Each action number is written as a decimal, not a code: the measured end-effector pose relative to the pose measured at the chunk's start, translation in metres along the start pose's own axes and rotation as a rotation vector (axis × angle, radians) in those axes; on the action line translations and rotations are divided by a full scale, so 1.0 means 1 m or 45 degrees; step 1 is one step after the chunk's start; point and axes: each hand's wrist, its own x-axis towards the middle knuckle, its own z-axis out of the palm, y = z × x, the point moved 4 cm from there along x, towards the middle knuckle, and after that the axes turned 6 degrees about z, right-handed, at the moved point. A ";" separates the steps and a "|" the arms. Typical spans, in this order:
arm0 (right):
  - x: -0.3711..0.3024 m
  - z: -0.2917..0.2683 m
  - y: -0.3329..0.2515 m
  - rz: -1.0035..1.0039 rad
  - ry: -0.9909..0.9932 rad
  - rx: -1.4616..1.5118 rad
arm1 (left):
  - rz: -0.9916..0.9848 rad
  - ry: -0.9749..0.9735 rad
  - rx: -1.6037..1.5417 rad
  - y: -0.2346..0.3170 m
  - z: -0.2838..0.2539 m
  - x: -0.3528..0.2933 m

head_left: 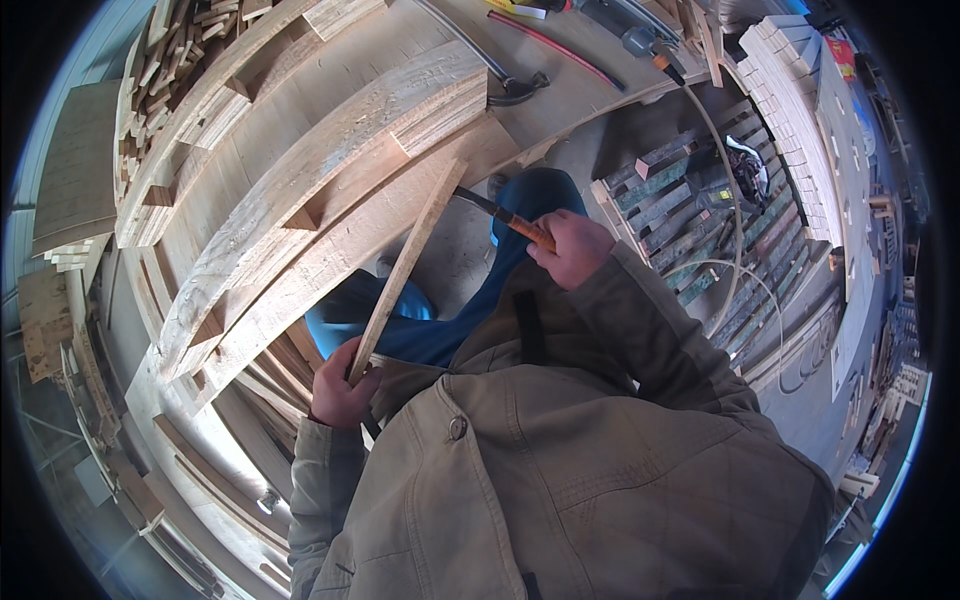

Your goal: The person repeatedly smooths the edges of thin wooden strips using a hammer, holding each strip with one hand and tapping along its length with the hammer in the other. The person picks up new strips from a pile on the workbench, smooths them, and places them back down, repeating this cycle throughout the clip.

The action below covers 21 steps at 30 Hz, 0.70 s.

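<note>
A long thin wooden strip [410,260] slants across the middle of the view. My left hand [343,389] is closed round its near end, and its far end lies against a pale board on the bench. My right hand [574,247] grips a tool with an orange-brown handle [526,228]. The tool's narrow dark end [474,200] points left and meets or nearly meets the strip near its far end; whether it touches I cannot tell, nor its exact kind. Just beyond the strip lies a curved, layered wooden piece [330,150] with small blocks along its side.
A claw hammer [515,92] and a red bar [560,50] lie at the bench's far side, near a power tool [635,40] with a cable. Slatted wood [700,215] lies at right, beside stacked pale boards [790,120]. Offcuts [175,60] are heaped at far left.
</note>
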 end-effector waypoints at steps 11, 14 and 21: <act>0.003 0.020 0.010 0.015 -0.067 0.207 | 0.018 -0.004 0.079 0.005 -0.002 0.001; 0.003 0.026 0.011 -0.001 -0.051 0.263 | 0.018 -0.003 0.086 0.005 -0.002 0.002; 0.003 0.035 0.014 0.063 -0.102 0.289 | 0.015 0.004 0.111 0.008 -0.003 0.003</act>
